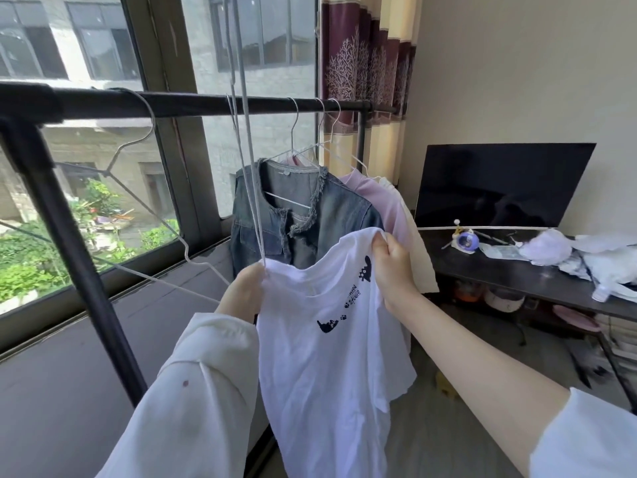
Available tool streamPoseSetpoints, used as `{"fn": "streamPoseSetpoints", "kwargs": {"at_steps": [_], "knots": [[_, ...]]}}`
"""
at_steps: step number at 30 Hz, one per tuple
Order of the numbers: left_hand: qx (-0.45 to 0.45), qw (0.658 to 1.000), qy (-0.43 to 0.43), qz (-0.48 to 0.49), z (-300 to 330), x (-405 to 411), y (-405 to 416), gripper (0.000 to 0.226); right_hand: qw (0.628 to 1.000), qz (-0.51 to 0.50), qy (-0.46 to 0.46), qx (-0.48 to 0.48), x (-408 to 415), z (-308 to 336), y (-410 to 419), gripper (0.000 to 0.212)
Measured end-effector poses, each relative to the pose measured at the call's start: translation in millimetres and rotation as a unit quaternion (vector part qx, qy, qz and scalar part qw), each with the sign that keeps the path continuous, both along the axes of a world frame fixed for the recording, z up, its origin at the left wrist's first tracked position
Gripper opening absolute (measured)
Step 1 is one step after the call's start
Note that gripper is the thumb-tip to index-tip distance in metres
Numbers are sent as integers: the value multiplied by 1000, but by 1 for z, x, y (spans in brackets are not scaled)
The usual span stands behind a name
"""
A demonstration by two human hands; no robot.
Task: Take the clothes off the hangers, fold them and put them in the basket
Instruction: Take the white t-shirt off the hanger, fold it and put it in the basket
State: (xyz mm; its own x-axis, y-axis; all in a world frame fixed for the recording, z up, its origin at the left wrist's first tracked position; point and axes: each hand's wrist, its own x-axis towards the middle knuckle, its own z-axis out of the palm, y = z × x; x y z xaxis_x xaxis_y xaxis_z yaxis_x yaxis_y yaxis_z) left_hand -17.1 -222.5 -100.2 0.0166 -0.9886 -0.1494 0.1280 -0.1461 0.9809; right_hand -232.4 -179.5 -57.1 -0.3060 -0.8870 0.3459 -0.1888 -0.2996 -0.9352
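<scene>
Black steel clothes rail [213, 103] spans the window side; denim jacket [303, 215], pink top [377, 198] and a cream garment hang bunched at its right end, an empty white wire hanger [144, 201] at the left. White cat-print T-shirt [324, 339] hangs in mid-air below the rail's middle. Right hand [393, 267] fist-pinches one shoulder; left hand [246, 291] closed on the other shoulder plus a thin white hanger wire [248, 174]. Risk: wire snags the neckline, shirt stretches or drops. Basket not visible.
</scene>
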Motion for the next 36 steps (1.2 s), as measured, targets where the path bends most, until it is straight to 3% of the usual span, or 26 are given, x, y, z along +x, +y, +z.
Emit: {"fn": "streamPoseSetpoints", "kwargs": {"at_steps": [2,5,8,12,19,24,29,36], "knots": [[70,995,-42,58,1,-11,-4,39,1000,1,5,2,0,-4,3,31],[120,980,-129,92,-11,-28,-2,39,1000,6,17,17,-7,-18,8,31],[102,977,-181,45,-26,-48,18,19,998,-9,35,46,-23,-44,18,32],[51,973,-226,-14,-56,-76,47,23,995,-46,42,80,-54,-86,48,33],[-26,950,-276,-144,-96,-153,89,25,968,-217,14,129,-112,-150,138,37],[-71,938,-249,-229,-107,-223,132,33,929,-329,-4,168,-154,-172,224,35],[-132,902,-229,-341,-103,-302,207,30,876,-456,-9,155,-192,-168,332,34],[-231,810,-157,-515,-82,-400,405,31,741,-664,-26,102,-202,-152,554,38]]}}
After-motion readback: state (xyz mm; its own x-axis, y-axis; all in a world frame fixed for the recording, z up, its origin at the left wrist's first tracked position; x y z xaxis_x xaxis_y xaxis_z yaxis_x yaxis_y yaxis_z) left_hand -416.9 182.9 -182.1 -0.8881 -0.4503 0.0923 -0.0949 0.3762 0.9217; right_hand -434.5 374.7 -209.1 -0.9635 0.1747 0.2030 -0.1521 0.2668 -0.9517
